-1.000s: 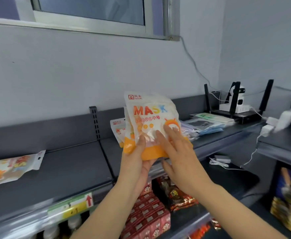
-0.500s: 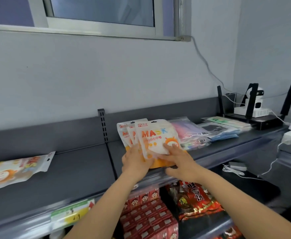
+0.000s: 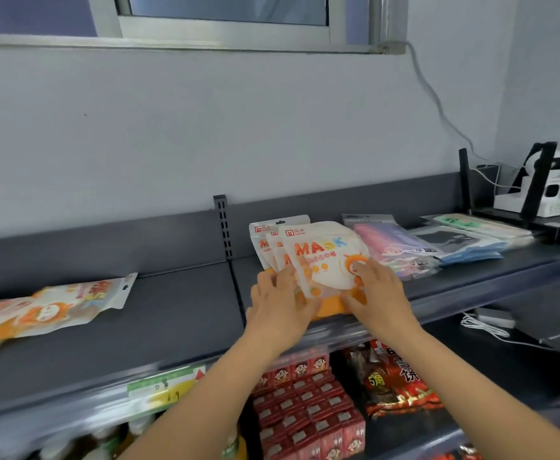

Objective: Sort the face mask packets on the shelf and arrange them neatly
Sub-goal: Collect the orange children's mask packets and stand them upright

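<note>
Front packet: the orange-and-white MASK packet, my front packet (image 3: 322, 260), sits centre frame on the shelf (image 3: 172, 310), just right of the divider (image 3: 223, 224).
Left hand: my left hand (image 3: 278, 303) grips the packet's lower left edge, fingers curled round it.
Right hand: my right hand (image 3: 380, 293) lies on the lower right of the face with fairly straight fingers (image 3: 365, 267), pressing. I cannot tell whether the thumb pinches from below.
Long axis: it runs from the orange bottom edge at the shelf lip up to the hang tab, towards the back wall, leaning slightly right.
Key relation: the packet lies between my two hands and overlaps the two packets behind (image 3: 265, 240). Those peek out upper left of it, so the pile fans leftward, not square.
Nearer hand: the left is closer to the offset edges.
Neighbours: the pastel packets (image 3: 391, 240) lie just beside the pile, right of centre.
Stray packets: more orange stray packets (image 3: 62, 307) lie flat at the left edge of the frame, well apart from this pile, tabs pointing right.
Next, as I judge it: nudge the front packet left until the edges line up, then fetch the strays with the left hand.
Risk: slippery film; letting go early could let the pile slide forward off the lip.
</note>
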The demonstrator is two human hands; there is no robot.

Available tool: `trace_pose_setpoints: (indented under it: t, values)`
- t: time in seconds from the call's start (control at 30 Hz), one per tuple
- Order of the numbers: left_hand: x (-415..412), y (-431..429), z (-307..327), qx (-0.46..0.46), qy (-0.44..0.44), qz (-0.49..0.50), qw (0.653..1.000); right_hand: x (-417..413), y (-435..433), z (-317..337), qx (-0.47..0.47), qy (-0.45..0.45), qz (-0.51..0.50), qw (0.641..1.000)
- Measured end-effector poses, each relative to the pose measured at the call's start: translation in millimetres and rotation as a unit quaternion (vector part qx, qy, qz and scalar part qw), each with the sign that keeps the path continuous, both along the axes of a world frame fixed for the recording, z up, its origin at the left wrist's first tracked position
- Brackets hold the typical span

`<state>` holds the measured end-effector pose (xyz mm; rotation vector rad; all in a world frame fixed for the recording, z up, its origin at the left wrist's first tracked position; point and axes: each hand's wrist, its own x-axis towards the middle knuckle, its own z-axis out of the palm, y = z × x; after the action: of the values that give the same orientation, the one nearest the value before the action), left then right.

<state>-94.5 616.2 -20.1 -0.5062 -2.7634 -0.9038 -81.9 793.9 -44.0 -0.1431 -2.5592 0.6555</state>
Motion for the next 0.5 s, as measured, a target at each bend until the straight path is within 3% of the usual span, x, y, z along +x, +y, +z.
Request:
trace_pose_setpoints:
  t: [0.13, 0.27, 0.5]
  values:
    - [1.8, -42.4, 3.5, 0.008, 0.068, 0.004, 0.998, 13.5, -27.4, 9.7, 0.019, 0.023, -0.001, 1.0]
    - [5.6, -115.5, -4.1, 0.005, 0.116, 0.058, 0.992, 20.5, -77.4, 18.4, 0.04, 0.068, 0.077, 0.994]
    - [4.6, -254.6, -9.5, -0.046, 0.164, 0.151, 0.974, 10.0, -205.2, 31.5, 0.066, 0.015, 0.21, 0.975]
